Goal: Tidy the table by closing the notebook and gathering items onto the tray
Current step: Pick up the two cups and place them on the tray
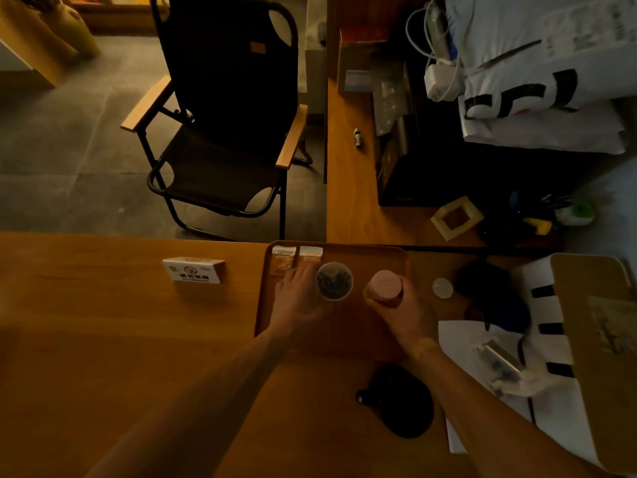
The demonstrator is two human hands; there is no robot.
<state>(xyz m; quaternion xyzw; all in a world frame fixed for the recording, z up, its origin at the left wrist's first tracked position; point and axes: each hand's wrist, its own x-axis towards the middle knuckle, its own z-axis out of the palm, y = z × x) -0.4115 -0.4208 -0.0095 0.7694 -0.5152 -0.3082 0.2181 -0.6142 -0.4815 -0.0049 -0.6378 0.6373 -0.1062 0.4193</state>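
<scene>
A brown tray point(375, 255) lies on the wooden table. On it stand two small clear packets point(297, 254) at the far left corner and a clear cup point(334, 281) with dark contents. My left hand point(296, 298) rests against the cup's left side, fingers around it. My right hand point(400, 310) is shut on a pink cylindrical jar point(384, 286) held over the tray's right part. The notebook point(593, 339), tan-covered, lies at the right edge with white sheets under it.
A white no-smoking sign point(193, 269) stands left of the tray. A small clear lid point(442, 288), dark pouches point(489, 298), a black round object point(400, 401) and a plastic bag point(503, 367) on paper lie right of and below the tray. A black folding chair point(224, 132) stands beyond the table.
</scene>
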